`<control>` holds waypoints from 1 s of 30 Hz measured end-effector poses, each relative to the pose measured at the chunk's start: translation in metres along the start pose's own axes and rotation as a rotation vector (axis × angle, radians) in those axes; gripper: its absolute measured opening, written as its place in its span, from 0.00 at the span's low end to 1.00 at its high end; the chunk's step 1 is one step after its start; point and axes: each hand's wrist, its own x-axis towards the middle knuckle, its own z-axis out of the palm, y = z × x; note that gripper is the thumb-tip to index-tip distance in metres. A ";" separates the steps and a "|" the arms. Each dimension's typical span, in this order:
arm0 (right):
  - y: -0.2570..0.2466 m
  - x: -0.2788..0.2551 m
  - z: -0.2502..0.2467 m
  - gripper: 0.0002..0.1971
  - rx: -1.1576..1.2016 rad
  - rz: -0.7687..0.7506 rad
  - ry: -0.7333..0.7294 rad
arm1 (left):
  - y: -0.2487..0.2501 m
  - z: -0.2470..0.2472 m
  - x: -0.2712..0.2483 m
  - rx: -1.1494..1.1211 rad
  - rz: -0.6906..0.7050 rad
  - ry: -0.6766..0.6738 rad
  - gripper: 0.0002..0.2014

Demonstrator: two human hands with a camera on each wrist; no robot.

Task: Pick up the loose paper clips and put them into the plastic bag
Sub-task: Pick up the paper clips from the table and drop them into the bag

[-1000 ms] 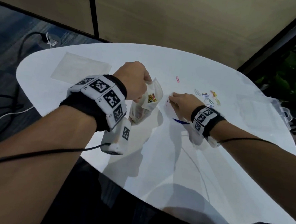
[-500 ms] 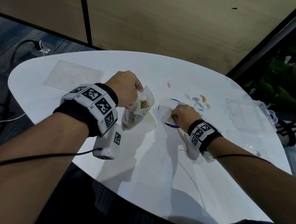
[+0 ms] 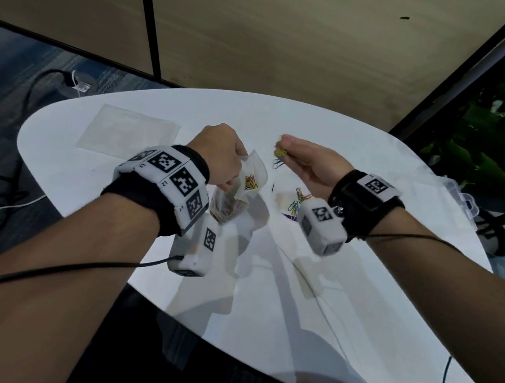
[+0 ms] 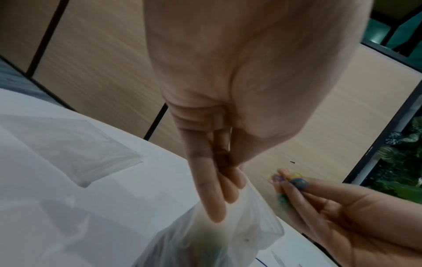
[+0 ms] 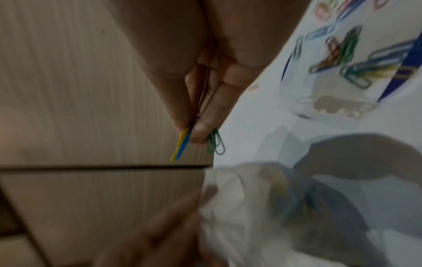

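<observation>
The white table (image 3: 267, 285) carries everything. At its centre the left hand (image 3: 217, 154) pinches the rim of the plastic bag (image 3: 245, 187), already holding many coloured clips, so the task looks well along. At one o'clock from the bag, the right hand (image 3: 306, 162) pinches a few paper clips (image 3: 279, 157) above the table. Loose clips (image 3: 298, 200) remain at three o'clock. A flat clear sheet (image 3: 127, 133) lies at ten o'clock; nothing blocks the bag's mouth.
</observation>
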 end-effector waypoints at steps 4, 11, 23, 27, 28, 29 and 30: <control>0.024 -0.013 0.028 0.06 -0.349 -0.126 -0.055 | 0.001 0.000 0.000 -0.038 -0.018 0.022 0.14; 0.012 -0.026 0.036 0.07 -0.871 -0.361 -0.156 | -0.004 -0.003 0.001 -0.051 -0.022 0.018 0.13; 0.025 0.116 -0.035 0.24 -1.941 -0.217 -0.165 | -0.012 -0.010 0.005 -0.020 -0.016 0.037 0.13; 0.033 0.102 -0.052 0.26 -1.913 -0.142 -0.122 | -0.010 -0.005 0.007 0.019 0.000 0.018 0.14; 0.035 0.094 -0.060 0.26 -1.897 -0.134 -0.106 | -0.010 -0.004 0.007 0.028 0.003 0.017 0.14; 0.038 0.086 -0.068 0.26 -1.889 -0.130 -0.103 | -0.009 -0.004 0.007 0.037 0.006 0.019 0.15; 0.043 0.076 -0.076 0.25 -1.886 -0.124 -0.115 | -0.009 -0.004 0.007 0.043 0.008 0.021 0.15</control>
